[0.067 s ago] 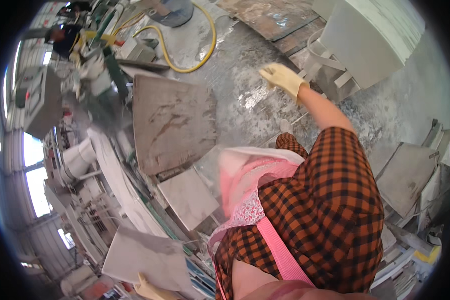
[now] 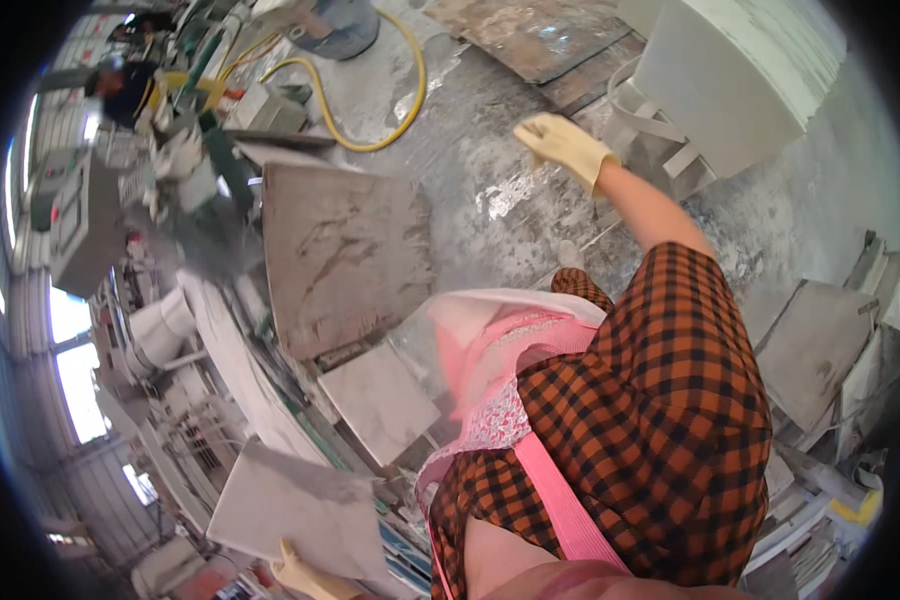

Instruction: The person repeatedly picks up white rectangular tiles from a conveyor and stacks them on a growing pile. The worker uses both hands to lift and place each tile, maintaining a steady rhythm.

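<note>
One stretch of glistening grey floor is spread ahead, flanked on its left by a broad brown board. Low on the left, a pale slab is seen, its longer span apparently running left to right, just beside a smaller tile. Its near edge is touched by the gloved left hand, the closer one; whether it is gripped cannot be told. The right hand, loosely uncurled and empty, is held well apart.
</note>
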{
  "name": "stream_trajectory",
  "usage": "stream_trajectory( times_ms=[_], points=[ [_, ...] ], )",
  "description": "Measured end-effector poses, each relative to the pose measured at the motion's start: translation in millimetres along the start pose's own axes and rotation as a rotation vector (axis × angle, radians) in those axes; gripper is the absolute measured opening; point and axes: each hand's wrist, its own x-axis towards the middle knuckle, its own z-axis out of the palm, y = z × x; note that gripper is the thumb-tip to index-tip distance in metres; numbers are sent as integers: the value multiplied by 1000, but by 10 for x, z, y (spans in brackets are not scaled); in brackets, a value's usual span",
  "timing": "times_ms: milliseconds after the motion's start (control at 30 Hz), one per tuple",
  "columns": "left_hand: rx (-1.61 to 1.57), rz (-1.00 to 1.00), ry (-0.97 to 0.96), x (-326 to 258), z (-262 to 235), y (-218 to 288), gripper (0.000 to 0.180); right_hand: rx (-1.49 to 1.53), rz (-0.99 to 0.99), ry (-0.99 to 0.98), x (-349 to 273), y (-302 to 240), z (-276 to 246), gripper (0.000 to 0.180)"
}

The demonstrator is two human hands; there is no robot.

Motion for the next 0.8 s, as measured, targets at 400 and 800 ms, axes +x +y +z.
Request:
stream_trajectory(
  times_ms=[400,800],
  points=[
    [210,626,-780,527,5004,2412,36,-128,70,455,-420,300,-3436,41],
    [337,1871,-1372,-1760,9470,5276,22,-557,550,1104,-155,1838,-4652,44]
  ],
)
